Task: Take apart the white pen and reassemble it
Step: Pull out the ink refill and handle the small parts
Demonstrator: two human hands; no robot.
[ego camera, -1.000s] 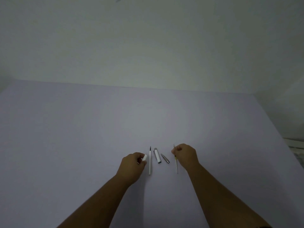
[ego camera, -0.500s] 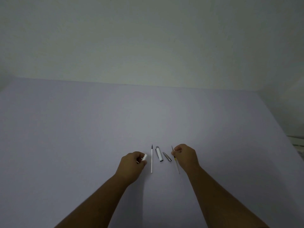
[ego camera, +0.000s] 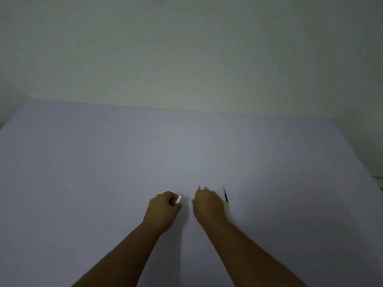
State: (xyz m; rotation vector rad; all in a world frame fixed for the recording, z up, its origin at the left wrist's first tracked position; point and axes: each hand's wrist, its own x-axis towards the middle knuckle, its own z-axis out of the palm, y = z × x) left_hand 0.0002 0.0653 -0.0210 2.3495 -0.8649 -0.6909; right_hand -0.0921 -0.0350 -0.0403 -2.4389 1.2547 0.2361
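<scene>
The white pen lies in parts on the pale table (ego camera: 103, 162). My left hand (ego camera: 163, 210) is closed around a short white pen piece (ego camera: 178, 199), whose end sticks out between the fingers. My right hand (ego camera: 208, 205) rests palm down over the middle parts and hides most of them. Only the black tip of a thin white rod (ego camera: 199, 187) shows above its fingers. Just to the right of that hand, a thin ink refill (ego camera: 226, 196) with a dark middle and a yellow end lies free on the table. I cannot see what the right fingers hold.
A plain wall rises behind the table's far edge (ego camera: 186, 109). The table's right edge (ego camera: 360, 154) slants down toward something pale at the far right (ego camera: 378, 180).
My right hand let go of the thin refill, which now lies on the table, and moved left over the middle parts. My left hand stayed put with the white piece.
</scene>
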